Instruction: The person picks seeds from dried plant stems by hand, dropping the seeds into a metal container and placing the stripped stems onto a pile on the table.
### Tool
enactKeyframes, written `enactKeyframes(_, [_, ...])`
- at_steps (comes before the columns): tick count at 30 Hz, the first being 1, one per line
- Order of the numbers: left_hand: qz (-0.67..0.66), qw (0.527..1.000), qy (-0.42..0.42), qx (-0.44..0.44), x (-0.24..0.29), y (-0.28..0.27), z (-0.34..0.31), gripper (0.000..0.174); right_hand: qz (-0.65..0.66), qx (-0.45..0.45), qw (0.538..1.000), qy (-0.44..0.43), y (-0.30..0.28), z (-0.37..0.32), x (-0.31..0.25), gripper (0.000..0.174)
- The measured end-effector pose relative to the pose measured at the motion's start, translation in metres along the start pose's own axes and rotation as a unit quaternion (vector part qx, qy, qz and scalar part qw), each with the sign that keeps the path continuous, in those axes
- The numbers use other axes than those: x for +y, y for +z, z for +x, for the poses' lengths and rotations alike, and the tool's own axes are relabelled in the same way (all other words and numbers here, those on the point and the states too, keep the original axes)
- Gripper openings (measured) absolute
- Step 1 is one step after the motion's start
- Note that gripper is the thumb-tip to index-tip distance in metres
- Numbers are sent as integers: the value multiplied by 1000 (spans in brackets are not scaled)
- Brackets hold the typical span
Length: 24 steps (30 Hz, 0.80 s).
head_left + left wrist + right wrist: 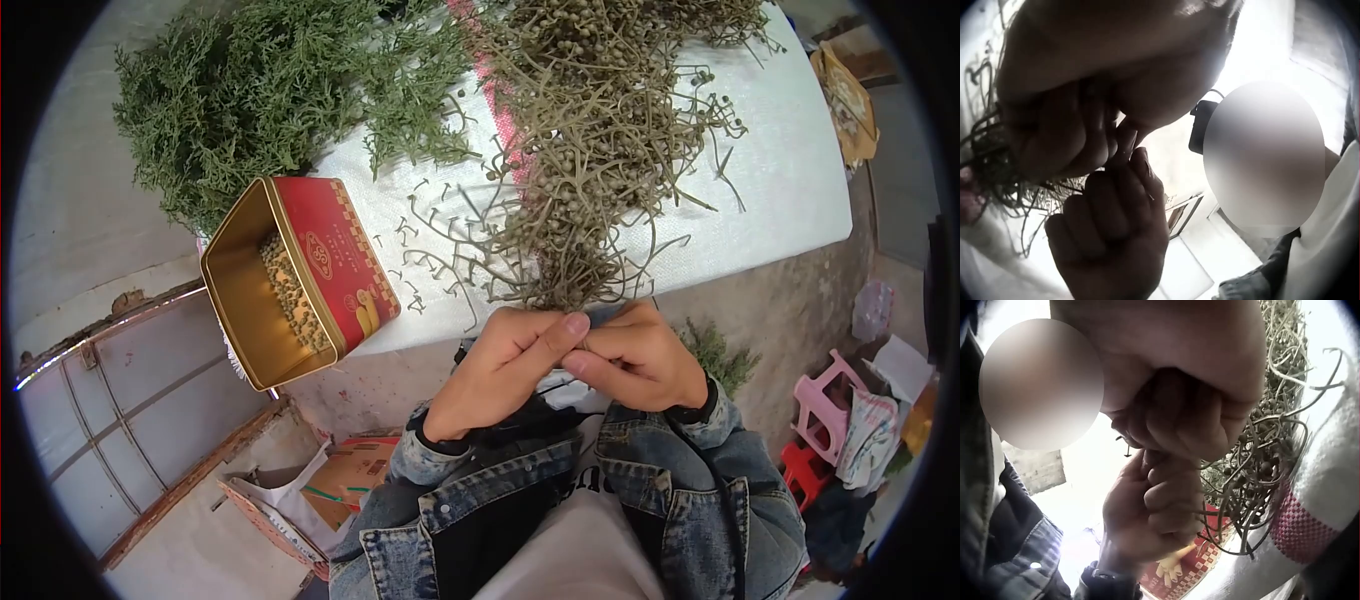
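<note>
My left hand (505,365) and right hand (640,358) meet at the table's front edge, fingers curled and thumb tips close together. Between them they pinch a thin dry stalk (1127,450), whose small end pokes out by the right hand's fingers; the rest is hidden in the fingers. Just beyond the knuckles lies a large heap of dried brownish-green stalks with small round seed heads (590,170). To the left, a red and gold tin (340,255) has its mouth open, with many small round seed heads (290,300) inside.
A white woven sack (790,170) with a pink stripe covers the table. Short cut stalk bits (425,265) lie scattered beside the tin. Green leafy sprigs (250,100) are piled at back left. A cardboard box (350,475) sits below left, a pink stool (830,400) at right.
</note>
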<state>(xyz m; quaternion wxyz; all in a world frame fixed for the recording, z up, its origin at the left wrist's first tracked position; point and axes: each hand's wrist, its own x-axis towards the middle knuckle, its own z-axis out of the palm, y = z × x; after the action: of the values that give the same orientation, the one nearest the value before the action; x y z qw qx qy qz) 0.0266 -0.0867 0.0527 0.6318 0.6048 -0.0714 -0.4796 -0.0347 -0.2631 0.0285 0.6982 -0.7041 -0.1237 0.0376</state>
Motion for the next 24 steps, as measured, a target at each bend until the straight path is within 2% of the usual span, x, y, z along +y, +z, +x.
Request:
enactKeyframes(1, [1,1000,-1,1,-2,-1,0,34,11,-4,1000,5,-1,0,0,19])
enactKeyframes(4, [-167,986,-12,-25,-16,-3,3,35,53,41,998,16,5,2,-4,23])
enactKeyframes(9, [-233,972,14,-27,-19,5,2,36,114,133,985,1,20,1,-3,35])
enactKeyframes(13, [-252,967,18,13,-20,10,2,38,143,138,980,18,21,2,-2,40])
enactKeyframes(14, [-315,949,10,9,-22,10,2,39,143,137,980,19,23,0,0,40])
enactKeyframes(16, [-436,900,-5,1,-25,9,3,41,353,232,903,83,27,-7,11,41])
enactKeyframes(17, [-436,900,-2,0,-27,7,4,41,449,274,843,112,26,-9,14,42])
enactKeyframes(18, [-437,899,19,13,-29,6,2,42,449,274,843,113,25,-11,15,42])
enactKeyframes(20, [-435,898,64,33,-27,3,4,43,373,247,892,69,19,-10,17,40])
enactKeyframes(21, [-435,898,65,31,-25,2,5,43,333,233,912,48,17,-10,17,40])
enactKeyframes(24, [-425,904,34,-7,-22,1,4,43,300,193,932,69,13,-10,16,40])
